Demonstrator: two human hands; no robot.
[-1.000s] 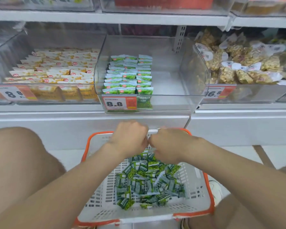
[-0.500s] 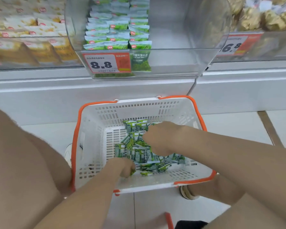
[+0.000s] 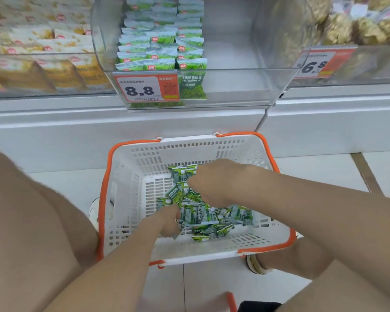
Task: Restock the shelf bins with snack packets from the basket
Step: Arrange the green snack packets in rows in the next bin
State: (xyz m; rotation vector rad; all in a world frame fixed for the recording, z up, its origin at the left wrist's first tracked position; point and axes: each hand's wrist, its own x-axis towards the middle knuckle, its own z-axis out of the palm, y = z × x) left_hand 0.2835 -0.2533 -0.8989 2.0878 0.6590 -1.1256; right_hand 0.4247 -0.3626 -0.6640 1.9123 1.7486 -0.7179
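Both your hands are down in the basket [image 3: 189, 140] on the floor below the half-filled bin [image 3: 245, 86]. Your left hand [image 3: 164, 221] curls round green packets [image 3: 212, 215] at the pile's near edge. Your right hand [image 3: 216, 181] lies over the pile with its fingertips hidden, so I cannot tell its grasp.

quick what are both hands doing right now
Left hand: curled round green packets in the basket.
Right hand: fingers down among the packets, grip cannot be told.
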